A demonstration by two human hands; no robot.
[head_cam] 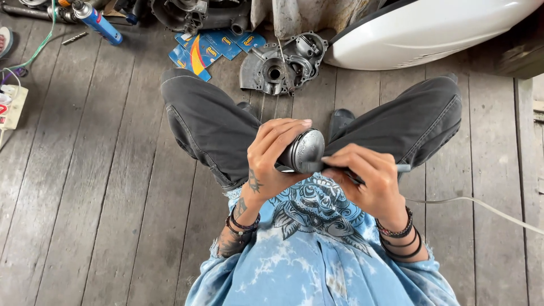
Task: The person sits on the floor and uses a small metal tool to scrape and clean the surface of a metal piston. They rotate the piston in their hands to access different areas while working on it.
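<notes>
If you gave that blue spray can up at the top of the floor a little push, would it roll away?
Probably. The blue spray can with the silver top lies on its side on the grey wooden plank floor, and its round body should roll easily sideways. The gaps between planks might catch it. It looks like metal, so likely stiff, not squashy.

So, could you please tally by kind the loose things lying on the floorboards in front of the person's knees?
Blue spray can: 1
Grey metal engine cover: 1
Blue printed packets: 1 overlapping pile, number unclear
Drill bit: 1
Total: 4 entries
</notes>
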